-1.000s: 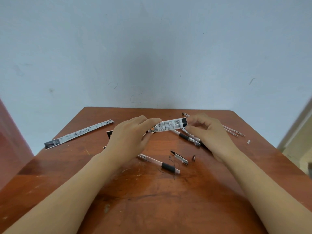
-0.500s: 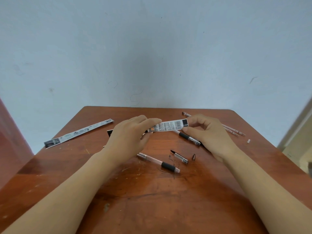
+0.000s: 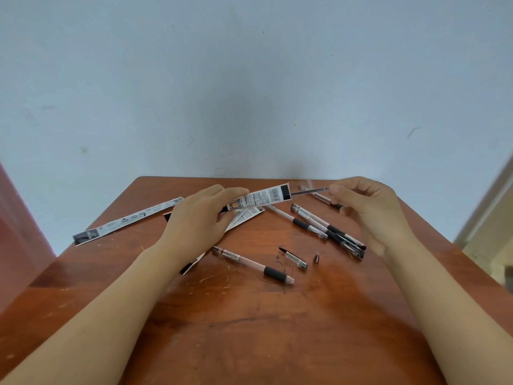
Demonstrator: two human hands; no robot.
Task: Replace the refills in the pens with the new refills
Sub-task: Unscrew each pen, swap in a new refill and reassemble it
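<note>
– Where's the new refill?

– A thin dark refill point(image 3: 309, 192) sticks partway out of the black end of a white printed packet point(image 3: 259, 199), held up above the far part of the table point(image 3: 249, 329)

– Who has what?

– The right hand point(image 3: 366, 209) pinches the refill's free end between thumb and forefinger, the other fingers curled. The left hand point(image 3: 198, 220) grips the packet's other end, fingers over the top, thumb beneath. The hands are apart, with the packet and refill spanning the gap.

– And the pens?

– Several pens point(image 3: 327, 230) lie side by side, slanted, below the refill and just left of the right hand, black grips towards the near side. One more pen point(image 3: 319, 196) lies further back, partly behind the right fingers. Nearer the middle lies a clear barrel with a black grip point(image 3: 251, 263); whether it holds a refill, I cannot tell. Just right of it are a clear cap point(image 3: 294, 258) with a black clip and a small metal tip cone point(image 3: 316, 258), each apart from the barrel.

– Anything else?

– A second packet point(image 3: 245, 217) lies on the wood, partly under the left hand, and a long flat printed strip point(image 3: 127, 220) sits out to the far left. A pale blue wall point(image 3: 249, 79) stands behind the table
</note>
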